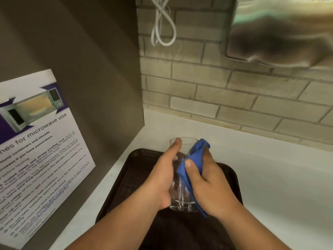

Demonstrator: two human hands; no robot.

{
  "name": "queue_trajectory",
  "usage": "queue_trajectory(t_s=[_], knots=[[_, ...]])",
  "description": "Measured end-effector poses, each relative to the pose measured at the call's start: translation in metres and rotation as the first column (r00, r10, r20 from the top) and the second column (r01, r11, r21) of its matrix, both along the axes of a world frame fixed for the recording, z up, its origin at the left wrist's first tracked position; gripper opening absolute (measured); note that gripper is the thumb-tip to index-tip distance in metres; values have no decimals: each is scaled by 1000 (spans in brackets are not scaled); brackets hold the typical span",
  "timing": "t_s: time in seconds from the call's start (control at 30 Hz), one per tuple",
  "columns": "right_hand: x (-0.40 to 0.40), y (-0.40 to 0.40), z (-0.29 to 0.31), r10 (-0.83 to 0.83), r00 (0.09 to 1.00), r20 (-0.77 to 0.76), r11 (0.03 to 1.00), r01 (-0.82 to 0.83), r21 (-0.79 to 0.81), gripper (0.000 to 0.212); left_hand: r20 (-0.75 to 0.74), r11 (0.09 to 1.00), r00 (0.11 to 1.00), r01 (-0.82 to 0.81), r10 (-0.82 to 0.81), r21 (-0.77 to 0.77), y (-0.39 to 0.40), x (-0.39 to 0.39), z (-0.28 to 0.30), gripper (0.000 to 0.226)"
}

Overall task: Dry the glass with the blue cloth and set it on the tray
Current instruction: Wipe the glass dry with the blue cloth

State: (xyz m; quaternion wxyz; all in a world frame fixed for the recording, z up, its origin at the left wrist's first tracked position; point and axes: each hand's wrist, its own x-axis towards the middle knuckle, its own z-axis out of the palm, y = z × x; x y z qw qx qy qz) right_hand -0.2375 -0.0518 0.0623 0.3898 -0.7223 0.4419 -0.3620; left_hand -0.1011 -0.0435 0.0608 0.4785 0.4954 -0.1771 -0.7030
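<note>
Glass (182,179) tilted, rim away, base near

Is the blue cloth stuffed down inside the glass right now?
No, the right hand presses the blue cloth against the outer side of the glass, while the left hand grips the other side above the tray.

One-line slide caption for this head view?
Left hand holds a clear glass above the dark tray while the right hand wipes it with a blue cloth.
</note>
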Motion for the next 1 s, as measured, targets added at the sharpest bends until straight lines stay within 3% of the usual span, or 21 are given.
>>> queue_trajectory(t_s=[0.07, 0.13, 0.23, 0.33, 0.4, 0.47, 0.5, 0.6, 0.67, 0.73, 0.8, 0.87, 1.0], knots=[[6, -15, 12, -159, 985, 69, 987, 159, 12, 20, -20, 999, 1000, 16, -17, -34, 3, -6, 3, 82], [5, -26, 18, -218, 972, 88, 971, 207, 124, 31, -44, 998, 999, 0, -3, -69, 2, -5, 6, 79], [-5, -13, 11, 0, 996, 89, 977, -19, 214, 27, -69, 996, 996, -61, 56, -71, -4, 6, 9, 70], [-7, 11, -2, 188, 982, -31, 971, -181, 156, 24, -31, 992, 991, -130, 130, -6, -5, 13, 10, 73], [-2, 11, -6, 115, 992, -61, 993, -113, 29, 27, 18, 994, 994, -105, 105, 18, 0, 5, 12, 81], [6, 2, 3, -37, 999, 4, 999, 37, -40, 16, 42, 995, 995, -95, 95, -11, 5, -6, 11, 81], [10, -5, 9, -115, 992, 52, 993, 116, -22, 12, 37, 996, 995, -89, 90, -27, 6, -10, 11, 80], [8, -24, 20, -232, 968, 97, 970, 223, 97, 30, 6, 997, 999, -54, 54, -54, 5, -9, 18, 80], [-1, -19, 15, -104, 993, 59, 984, 95, 149, 29, 1, 995, 997, -82, 82, -52, 1, 0, 24, 82], [-8, 0, 7, 136, 990, 46, 974, -143, 175, 26, 2, 984, 985, -173, 174, -48, -5, 10, 29, 79], [-8, 16, -1, 270, 963, 23, 947, -270, 175, 42, 44, 974, 974, -223, 224, -41, -5, 14, 27, 76], [-2, 15, -7, 199, 979, -30, 977, -196, 82, 40, 68, 983, 980, -185, 186, -22, -2, 10, 22, 79], [11, -5, 13, -88, 996, 31, 995, 89, -34, 6, -32, 997, 997, -75, 75, -31, 0, 3, 12, 79]])
